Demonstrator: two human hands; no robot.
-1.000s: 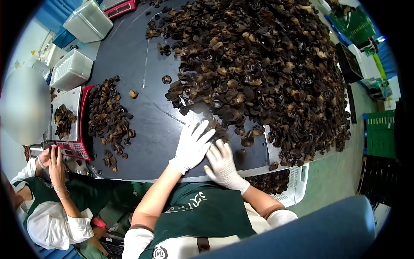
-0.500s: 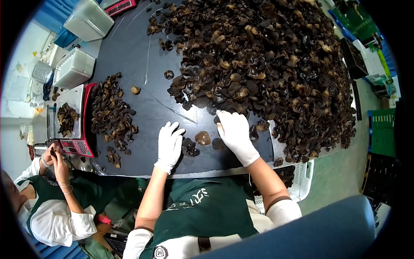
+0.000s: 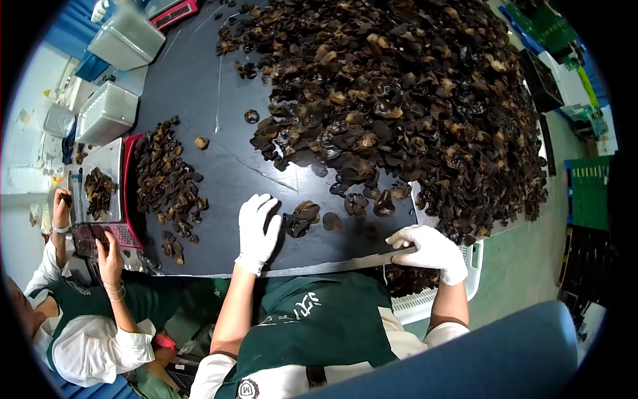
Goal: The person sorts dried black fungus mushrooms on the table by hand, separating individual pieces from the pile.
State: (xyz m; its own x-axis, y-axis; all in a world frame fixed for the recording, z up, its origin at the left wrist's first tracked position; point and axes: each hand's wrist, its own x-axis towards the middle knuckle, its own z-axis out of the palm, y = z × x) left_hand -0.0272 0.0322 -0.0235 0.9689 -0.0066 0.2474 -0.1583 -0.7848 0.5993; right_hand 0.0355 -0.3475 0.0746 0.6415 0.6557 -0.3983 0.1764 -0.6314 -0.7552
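Note:
Gloved in white, my left hand (image 3: 258,233) rests palm down on the dark table with its fingers out. Just right of it lies a small clump of wood ear mushrooms (image 3: 302,219). A single flat wood ear (image 3: 332,221) lies further right, and two curled wood ears (image 3: 355,205) (image 3: 384,203) sit beyond that. My right hand (image 3: 432,253), also gloved, is at the table's front edge, above the white basket. Its fingers and thumb are apart, and I see nothing held between them.
A large heap of wood ears (image 3: 412,100) covers the table's right side. The white basket (image 3: 473,269) below the edge contains more. At left are a smaller pile (image 3: 169,179), a red scale (image 3: 129,226), clear tubs (image 3: 107,113) and a co-worker's hands (image 3: 109,259).
My right hand has moved right and toward me, from the heap's edge to above the basket. The brown piece now lies on the clump beside my left hand. The co-worker's hands have separated.

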